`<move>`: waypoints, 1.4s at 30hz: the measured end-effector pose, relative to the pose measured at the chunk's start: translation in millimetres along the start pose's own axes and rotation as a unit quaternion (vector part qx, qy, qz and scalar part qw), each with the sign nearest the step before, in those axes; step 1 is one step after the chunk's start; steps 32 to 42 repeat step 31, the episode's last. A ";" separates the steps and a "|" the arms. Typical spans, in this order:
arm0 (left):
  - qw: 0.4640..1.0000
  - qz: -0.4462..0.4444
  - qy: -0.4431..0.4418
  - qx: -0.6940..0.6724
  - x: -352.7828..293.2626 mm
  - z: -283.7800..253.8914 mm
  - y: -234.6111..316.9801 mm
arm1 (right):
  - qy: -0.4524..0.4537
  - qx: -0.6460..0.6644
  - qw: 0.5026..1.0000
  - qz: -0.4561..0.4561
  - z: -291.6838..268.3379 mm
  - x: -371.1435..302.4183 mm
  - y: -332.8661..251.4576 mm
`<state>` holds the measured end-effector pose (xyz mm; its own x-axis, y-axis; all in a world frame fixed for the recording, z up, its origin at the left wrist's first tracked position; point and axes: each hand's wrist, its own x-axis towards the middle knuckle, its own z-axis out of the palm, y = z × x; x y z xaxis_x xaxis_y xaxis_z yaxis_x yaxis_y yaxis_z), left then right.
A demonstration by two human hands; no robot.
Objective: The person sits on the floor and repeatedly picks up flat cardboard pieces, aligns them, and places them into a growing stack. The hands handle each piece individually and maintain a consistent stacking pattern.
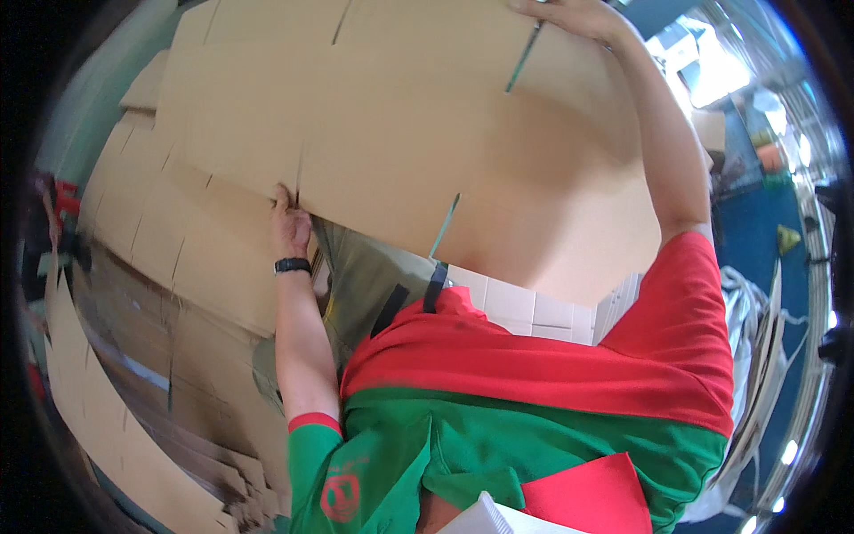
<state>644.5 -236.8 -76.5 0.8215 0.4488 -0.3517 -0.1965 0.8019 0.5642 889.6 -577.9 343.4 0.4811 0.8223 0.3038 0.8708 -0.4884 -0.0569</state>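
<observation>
A large flat brown cardboard sheet point(400, 116) with several cut slots spreads in front of me, tilted, its right part reaching near my body. My left hand point(292, 231), with a black band on its wrist, grips the sheet's near edge beside a slot; some of its fingers are hidden. Up at the far right edge, my right hand point(576, 16) is closed on the same sheet next to another slot, its arm stretched out. Under and left of the held sheet lie more slotted cardboard sheets point(147, 200), stacked.
Further cardboard point(116, 418) stands along the lower left, with a bent sheet at the rim. White floor tiles point(516, 307) show below the held sheet. On the right are a blue surface point(756, 222) with small items and a whitish plastic bundle point(738, 303). A red object point(67, 198) sits far left.
</observation>
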 end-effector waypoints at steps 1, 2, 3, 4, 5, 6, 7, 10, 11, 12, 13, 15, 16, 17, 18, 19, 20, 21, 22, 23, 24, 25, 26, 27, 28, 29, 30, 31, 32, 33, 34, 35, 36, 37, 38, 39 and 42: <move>1.000 -0.001 -0.020 0.009 2.4 3.8 3.9 | -0.021 0.022 0.998 0.047 -0.5 -5.1 3.6; 1.000 0.013 -0.010 0.019 4.2 9.6 5.9 | -0.043 0.046 0.994 0.093 -1.9 -11.4 8.1; 0.999 0.016 0.018 0.032 4.5 16.6 7.7 | -0.067 0.070 0.986 0.136 -4.9 -20.6 12.6; 0.997 0.033 -0.010 0.067 4.2 24.2 9.1 | -0.065 0.056 0.982 0.168 -5.8 -34.0 17.3; 0.993 0.041 -0.022 0.105 5.0 32.5 12.1 | -0.064 0.042 0.977 0.197 -5.9 -47.1 22.8; 0.989 0.046 -0.023 0.140 3.6 41.2 15.4 | -0.064 0.026 0.972 0.224 -10.1 -60.7 30.5; 0.986 0.030 -0.035 0.161 2.0 47.2 22.3 | -0.081 0.003 0.961 0.263 -14.6 -79.5 39.1; 0.974 0.005 -0.020 0.224 -9.6 48.8 44.2 | -0.109 -0.051 0.934 0.337 -24.8 -160.7 66.9; 0.970 0.030 -0.003 0.241 -12.2 44.3 49.0 | -0.106 -0.083 0.924 0.359 -20.3 -186.8 79.9; 0.964 0.056 0.016 0.258 -16.1 35.4 51.7 | -0.054 -0.048 0.923 0.378 -17.3 -221.0 88.6; 0.963 0.062 0.030 0.259 -22.8 22.0 52.5 | -0.011 -0.035 0.906 0.422 -13.9 -260.9 92.6; 0.960 0.084 0.062 0.261 -31.2 -7.3 58.6 | -0.023 -0.099 0.910 0.401 -10.0 -330.7 103.5; 0.957 0.090 0.090 0.261 -35.1 -21.4 61.3 | -0.007 -0.063 0.881 0.469 0.9 -366.1 106.8; 0.953 0.095 0.118 0.261 -40.1 -36.1 61.8 | 0.026 -0.064 0.890 0.451 11.9 -402.1 107.6; 0.949 0.101 0.142 0.261 -44.1 -49.7 63.1 | -0.001 -0.025 0.851 0.525 23.5 -433.1 110.2; 0.946 0.109 0.159 0.259 -47.7 -63.5 65.8 | 0.043 0.025 0.823 0.566 43.1 -462.8 109.1; 0.943 0.117 0.175 0.259 -52.5 -77.2 70.6 | 0.059 0.056 0.815 0.574 56.5 -494.4 101.5; 0.939 0.124 0.190 0.259 -58.3 -89.5 78.5 | 0.077 0.024 0.831 0.550 71.8 -519.9 91.8; 0.935 0.129 0.201 0.262 -65.5 -101.8 87.2 | 0.061 0.067 0.781 0.618 86.4 -540.3 84.8; 0.930 0.135 0.214 0.266 -75.2 -114.3 97.2 | 0.057 0.001 0.784 0.618 105.0 -559.9 74.9; 0.923 0.138 0.238 0.268 -86.6 -127.1 106.8 | 0.053 0.023 0.750 0.658 119.3 -579.4 63.2; 0.919 0.147 0.247 0.271 -99.9 -140.0 115.7 | 0.030 -0.047 0.750 0.659 139.5 -593.3 54.3; 0.912 0.152 0.269 0.271 -116.2 -153.5 124.9 | -0.001 -0.046 0.760 0.649 152.4 -607.4 45.0; 0.904 0.165 0.284 0.274 -132.6 -167.0 134.2 | -0.047 -0.063 0.740 0.668 165.2 -619.7 35.2; 0.896 0.169 0.314 0.265 -149.4 -180.3 142.3 | -0.044 -0.053 0.701 0.710 183.3 -629.5 24.5; 0.887 0.180 0.338 0.259 -168.3 -193.7 149.1 | -0.107 -0.080 0.709 0.693 191.4 -641.1 12.0; 0.871 0.189 0.377 0.252 -191.2 -207.3 153.9 | -0.133 -0.162 0.750 0.628 203.8 -648.2 -1.6; 0.869 0.192 0.396 0.229 -215.9 -220.1 156.8 | -0.382 -0.095 0.675 0.624 206.7 -643.2 4.3; 0.869 0.192 0.396 0.229 -215.9 -220.1 156.8 | -0.382 -0.095 0.675 0.624 206.7 -643.2 4.3; 0.869 0.192 0.396 0.229 -215.9 -220.1 156.8 | -0.382 -0.095 0.675 0.624 206.7 -643.2 4.3; 0.869 0.192 0.396 0.229 -215.9 -220.1 156.8 | -0.382 -0.095 0.675 0.624 206.7 -643.2 4.3; 0.869 0.192 0.396 0.229 -215.9 -220.1 156.8 | -0.382 -0.095 0.675 0.624 206.7 -643.2 4.3; 0.869 0.192 0.396 0.229 -215.9 -220.1 156.8 | -0.382 -0.095 0.675 0.624 206.7 -643.2 4.3; 0.869 0.192 0.396 0.229 -215.9 -220.1 156.8 | -0.382 -0.095 0.675 0.624 206.7 -643.2 4.3; 0.869 0.192 0.396 0.229 -215.9 -220.1 156.8 | -0.382 -0.095 0.675 0.624 206.7 -643.2 4.3; 0.869 0.192 0.396 0.229 -215.9 -220.1 156.8 | -0.382 -0.095 0.675 0.624 206.7 -643.2 4.3; 0.869 0.192 0.396 0.229 -215.9 -220.1 156.8 | -0.382 -0.095 0.675 0.624 206.7 -643.2 4.3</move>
